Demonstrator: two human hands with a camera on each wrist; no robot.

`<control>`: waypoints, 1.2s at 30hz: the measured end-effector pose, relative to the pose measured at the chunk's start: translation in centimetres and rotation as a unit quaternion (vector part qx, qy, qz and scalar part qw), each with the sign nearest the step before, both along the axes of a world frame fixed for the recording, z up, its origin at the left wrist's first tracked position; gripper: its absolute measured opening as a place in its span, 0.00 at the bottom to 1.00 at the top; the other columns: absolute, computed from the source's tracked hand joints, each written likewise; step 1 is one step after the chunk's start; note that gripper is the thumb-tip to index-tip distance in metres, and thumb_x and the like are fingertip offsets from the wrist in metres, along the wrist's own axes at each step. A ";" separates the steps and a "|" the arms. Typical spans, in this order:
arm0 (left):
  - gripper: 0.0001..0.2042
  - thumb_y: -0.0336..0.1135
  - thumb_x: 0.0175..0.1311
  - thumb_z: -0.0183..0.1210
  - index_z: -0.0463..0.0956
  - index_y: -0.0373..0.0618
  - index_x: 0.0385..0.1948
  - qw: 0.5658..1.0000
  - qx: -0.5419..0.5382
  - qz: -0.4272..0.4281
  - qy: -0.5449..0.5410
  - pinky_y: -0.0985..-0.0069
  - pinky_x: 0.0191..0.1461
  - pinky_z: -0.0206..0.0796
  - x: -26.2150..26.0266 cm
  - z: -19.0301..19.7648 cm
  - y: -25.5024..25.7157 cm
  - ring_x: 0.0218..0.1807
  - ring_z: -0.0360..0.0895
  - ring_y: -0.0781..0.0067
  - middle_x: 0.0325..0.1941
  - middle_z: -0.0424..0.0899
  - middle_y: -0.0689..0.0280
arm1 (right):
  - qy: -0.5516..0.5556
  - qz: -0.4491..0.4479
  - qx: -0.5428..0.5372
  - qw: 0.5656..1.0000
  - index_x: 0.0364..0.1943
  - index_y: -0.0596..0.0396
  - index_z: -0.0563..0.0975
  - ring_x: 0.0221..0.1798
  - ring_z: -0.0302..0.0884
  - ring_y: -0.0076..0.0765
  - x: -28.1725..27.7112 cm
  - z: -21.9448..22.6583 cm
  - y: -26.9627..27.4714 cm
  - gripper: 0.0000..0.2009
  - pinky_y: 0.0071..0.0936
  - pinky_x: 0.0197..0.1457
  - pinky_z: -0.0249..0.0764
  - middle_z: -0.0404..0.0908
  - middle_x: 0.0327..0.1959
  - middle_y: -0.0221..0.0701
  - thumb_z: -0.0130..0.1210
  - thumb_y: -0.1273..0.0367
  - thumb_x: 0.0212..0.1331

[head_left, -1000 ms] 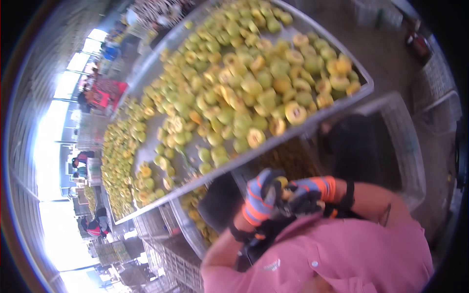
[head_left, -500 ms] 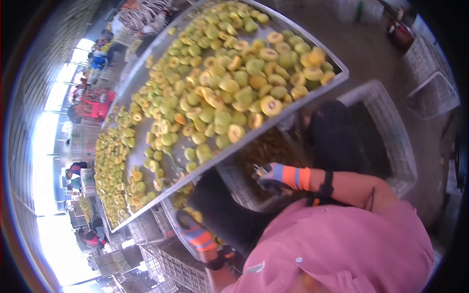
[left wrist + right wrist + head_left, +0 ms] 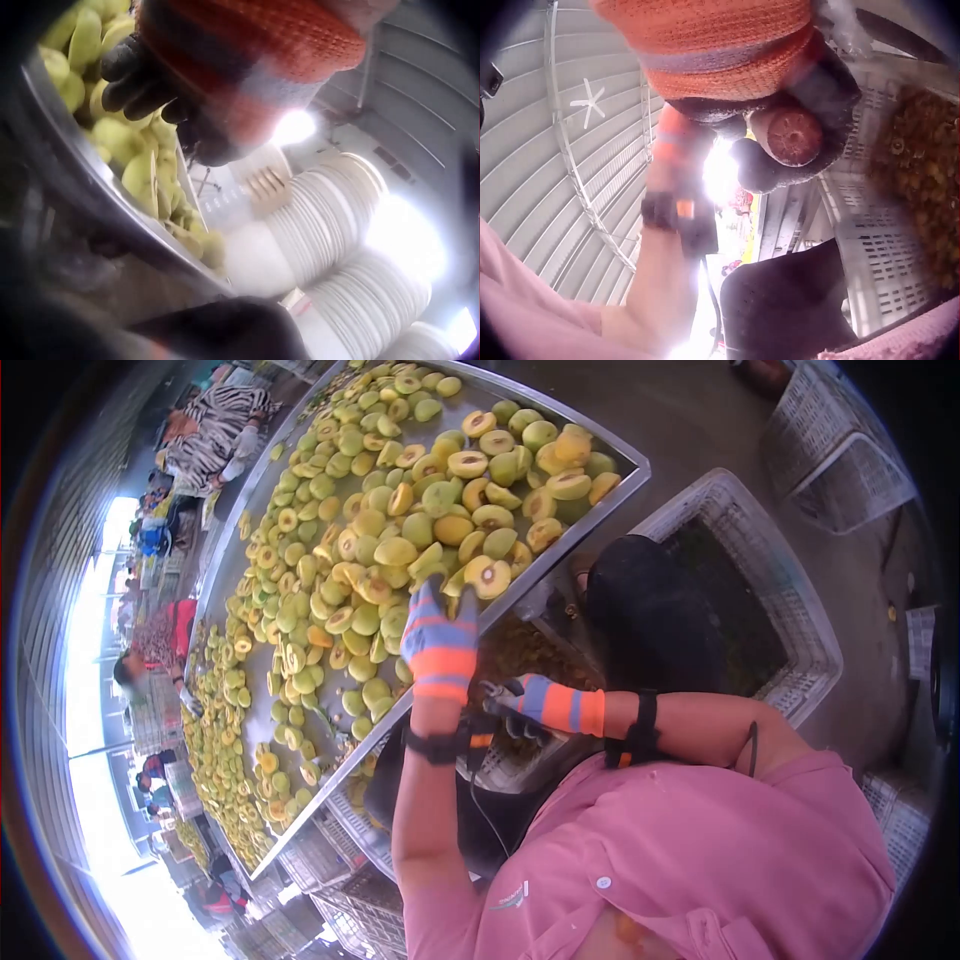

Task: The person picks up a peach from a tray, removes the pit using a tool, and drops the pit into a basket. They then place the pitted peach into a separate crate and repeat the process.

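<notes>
Halved green-yellow fruit (image 3: 395,550) covers a metal tray (image 3: 630,478); several pieces show brown centres. At the tray's near edge, the gloved left hand (image 3: 440,640) reaches over with fingers spread, touching the fruit; a piece lies between its fingertips. In the left wrist view, the left hand (image 3: 225,75) has dark, slightly bent fingers against the fruit (image 3: 120,139). Just outside the tray, the gloved right hand (image 3: 550,705) grips a small tool with a metal tip (image 3: 490,688). The round end of its handle (image 3: 789,136) sticks out of the right hand (image 3: 720,67) in the right wrist view.
Below the tray, a crate (image 3: 859,277) holds brownish pieces. A large pale crate (image 3: 815,625) stands beside the person's dark-clad leg (image 3: 650,620). More crates (image 3: 855,485) are at upper right. Other people, one in red (image 3: 165,640), are beyond the tray.
The hands were together around a piece, then parted, the left going down by a crate under the tray. Now the left hand has risen to the fruit; the right still grips the tool. The head view has shifted.
</notes>
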State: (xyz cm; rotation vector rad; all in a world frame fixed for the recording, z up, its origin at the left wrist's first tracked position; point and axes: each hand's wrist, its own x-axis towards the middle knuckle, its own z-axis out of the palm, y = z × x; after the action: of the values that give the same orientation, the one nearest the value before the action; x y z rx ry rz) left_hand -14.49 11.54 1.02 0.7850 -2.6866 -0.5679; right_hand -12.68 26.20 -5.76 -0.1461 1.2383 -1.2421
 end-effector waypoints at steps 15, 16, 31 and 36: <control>0.17 0.27 0.55 0.65 0.70 0.40 0.45 0.980 0.123 -0.107 0.110 0.72 0.47 0.72 -2.3 -5.6 -1.2 0.39 0.79 0.64 0.38 0.80 0.59 | 0.110 0.046 -0.015 0.993 0.34 0.56 0.80 0.19 0.75 0.29 0.2 -0.4 0.4 0.11 0.31 0.22 0.70 0.79 0.20 0.29 0.56 0.62 0.59; 0.16 0.27 0.56 0.64 0.70 0.40 0.45 0.969 0.146 -0.100 0.175 0.72 0.44 0.72 -2.0 -5.8 -1.3 0.37 0.79 0.64 0.36 0.79 0.60 | 0.120 0.035 -0.016 0.992 0.35 0.56 0.80 0.19 0.75 0.29 0.2 -0.9 0.4 0.12 0.30 0.23 0.71 0.79 0.20 0.29 0.57 0.61 0.60; 0.19 0.40 0.69 0.52 0.71 0.36 0.56 0.844 0.466 0.010 0.264 0.68 0.51 0.74 12.8 -3.4 -0.6 0.50 0.78 0.65 0.51 0.78 0.59 | 0.088 -0.095 -0.235 0.963 0.42 0.58 0.79 0.36 0.69 0.20 0.5 1.1 -1.2 0.09 0.25 0.41 0.70 0.79 0.33 0.25 0.58 0.67 0.65; 0.18 0.38 0.72 0.48 0.71 0.39 0.57 0.872 0.412 0.017 0.265 0.69 0.55 0.72 12.3 -3.9 0.5 0.51 0.77 0.65 0.51 0.77 0.59 | 0.214 -0.071 -0.202 0.953 0.41 0.58 0.79 0.34 0.71 0.29 0.5 -0.4 -1.6 0.10 0.31 0.42 0.71 0.80 0.32 0.34 0.57 0.65 0.64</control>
State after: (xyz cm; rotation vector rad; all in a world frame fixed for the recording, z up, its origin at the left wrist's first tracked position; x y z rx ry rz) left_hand -2.19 12.01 -2.87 0.7004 -1.8620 -1.6902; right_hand -12.15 24.62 -6.13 -0.6654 1.3597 -1.6377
